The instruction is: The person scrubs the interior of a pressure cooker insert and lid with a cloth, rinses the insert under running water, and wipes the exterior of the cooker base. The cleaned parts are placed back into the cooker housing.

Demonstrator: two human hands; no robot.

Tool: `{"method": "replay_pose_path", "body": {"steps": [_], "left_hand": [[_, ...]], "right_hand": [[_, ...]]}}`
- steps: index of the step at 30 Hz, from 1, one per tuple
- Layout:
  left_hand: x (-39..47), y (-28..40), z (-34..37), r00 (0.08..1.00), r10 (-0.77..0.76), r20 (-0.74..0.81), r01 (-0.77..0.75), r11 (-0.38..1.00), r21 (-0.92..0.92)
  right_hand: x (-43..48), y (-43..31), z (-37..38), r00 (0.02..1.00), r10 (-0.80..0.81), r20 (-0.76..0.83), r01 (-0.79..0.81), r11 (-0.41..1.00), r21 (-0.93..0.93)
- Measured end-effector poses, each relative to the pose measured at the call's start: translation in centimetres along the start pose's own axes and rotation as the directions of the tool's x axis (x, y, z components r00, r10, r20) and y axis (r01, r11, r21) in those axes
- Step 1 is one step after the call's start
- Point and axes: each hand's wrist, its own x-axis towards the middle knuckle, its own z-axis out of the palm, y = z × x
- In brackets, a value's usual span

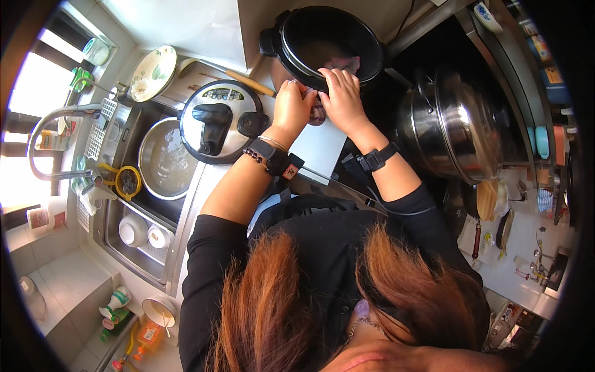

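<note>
Both my hands are together at the near rim of a black electric pressure cooker pot. My left hand pinches the top of a small bag or packet with dark contents, which hangs between the hands. My right hand holds the same packet from the other side, its fingers over the cooker's rim. A reddish piece, perhaps meat, lies inside the cooker. The cooker's lid, steel with a black handle, rests to the left beside a wooden-handled utensil.
Right of the cooker stands a large steel steamer pot. At the left, the sink holds a metal basin of water, a yellow strainer and white bowls. A floral plate leans behind the curved faucet.
</note>
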Motion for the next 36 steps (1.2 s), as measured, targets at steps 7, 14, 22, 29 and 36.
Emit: {"method": "replay_pose_path", "body": {"steps": [7,14,22,29,36], "left_hand": [[-0.1,-0.6,0.4,0.988,-0.154,0.028,0.156,0.975,-0.155],[-0.7,-1.8,1.5,0.984,-0.18,0.004,0.175,0.954,-0.245],[-1.2,-1.4,1.1,0.967,-0.25,0.058,0.255,0.906,-0.339],[-1.5,-1.2,1.0,0.953,-0.289,0.087,0.299,0.864,-0.405],[-1.9,0.1,1.0,0.982,0.098,-0.16,-0.115,0.988,-0.102]], "right_hand": [[-0.1,0.0,0.5,0.999,-0.033,-0.019,0.031,0.994,-0.1],[0.0,0.0,0.6,0.999,-0.031,-0.01,0.03,0.996,-0.09],[0.1,0.2,0.6,0.999,-0.044,-0.004,0.043,0.997,-0.067],[0.0,0.3,0.7,0.999,-0.033,0.021,0.035,0.997,-0.069],[0.1,1.6,-0.4,0.988,-0.111,0.108,0.105,0.993,0.062]]}}
